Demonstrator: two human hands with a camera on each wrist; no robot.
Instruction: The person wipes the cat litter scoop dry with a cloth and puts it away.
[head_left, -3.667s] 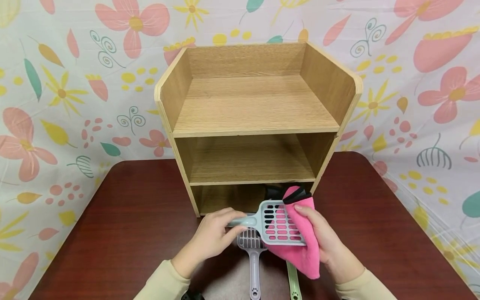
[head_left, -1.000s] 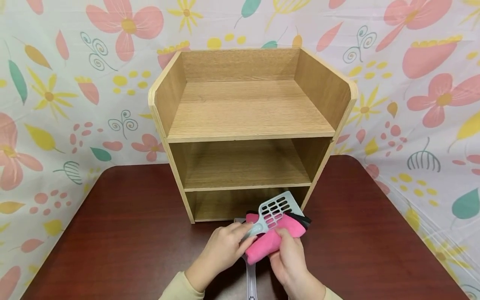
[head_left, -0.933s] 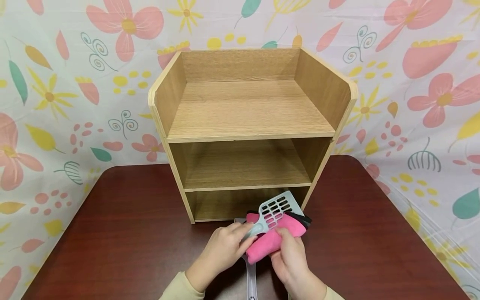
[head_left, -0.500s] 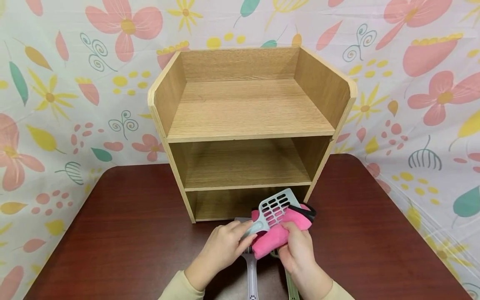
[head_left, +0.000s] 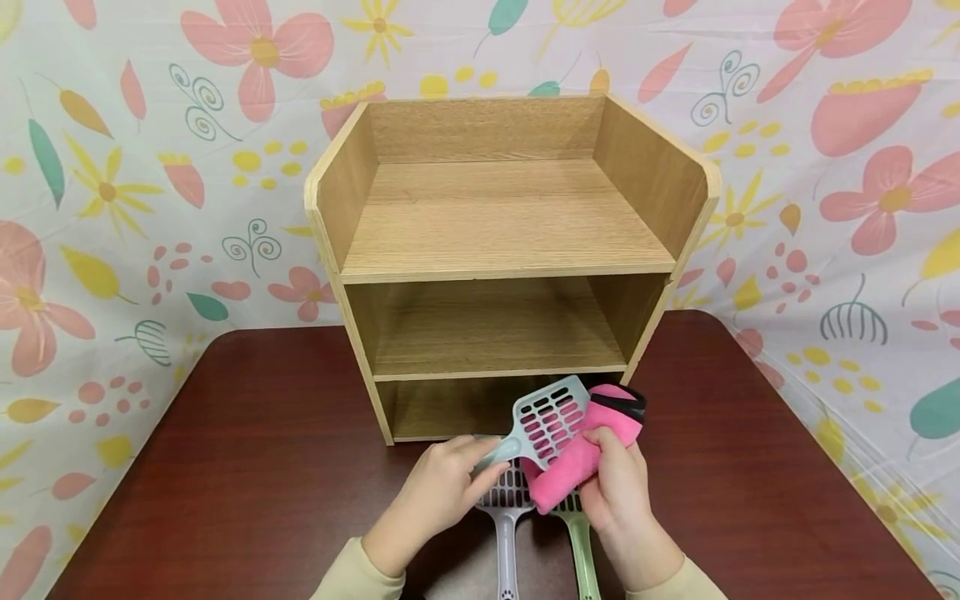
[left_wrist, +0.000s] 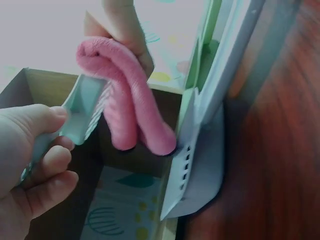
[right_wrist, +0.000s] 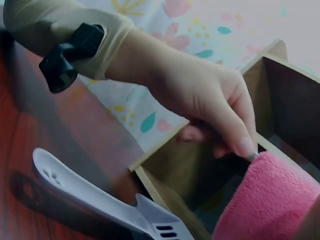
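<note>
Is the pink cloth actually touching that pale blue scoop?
Touching. The head view shows the pink cloth pressed against the pale blue scoop, with no gap.

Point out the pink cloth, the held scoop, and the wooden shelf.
pink cloth (head_left: 577, 467), head view, folded middle.
held scoop (head_left: 550, 418), head view, slotted head.
wooden shelf (head_left: 510, 225), head view, top board.

- Shelf unit (head_left: 510, 250) stands at the table's (head_left: 225, 467) back edge, centred.
- Two scoops (head_left: 507, 533) lie side by side at the front edge, before the shelf unit.
</note>
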